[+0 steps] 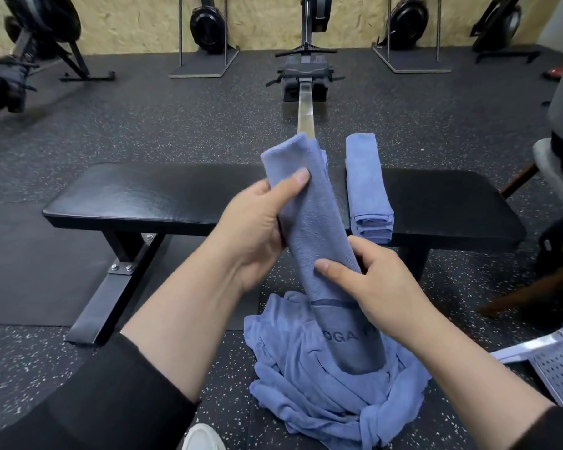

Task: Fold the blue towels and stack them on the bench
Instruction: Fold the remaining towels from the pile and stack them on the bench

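I hold a blue towel (312, 228), folded into a long narrow strip, in the air in front of the black bench (137, 196). My left hand (257, 228) grips its upper part, thumb on top. My right hand (371, 284) pinches its lower part, just above a dark printed band. A stack of folded blue towels (368, 190) lies across the bench to the right of the held strip. A heap of unfolded blue towels (322, 401) lies on the floor below my hands.
A rowing machine rail (306, 115) runs away behind the bench. More gym machines stand along the back wall. A perforated white metal piece (553, 362) lies on the floor at right, beside a chair (546, 164). My white shoe (202, 436) shows at the bottom.
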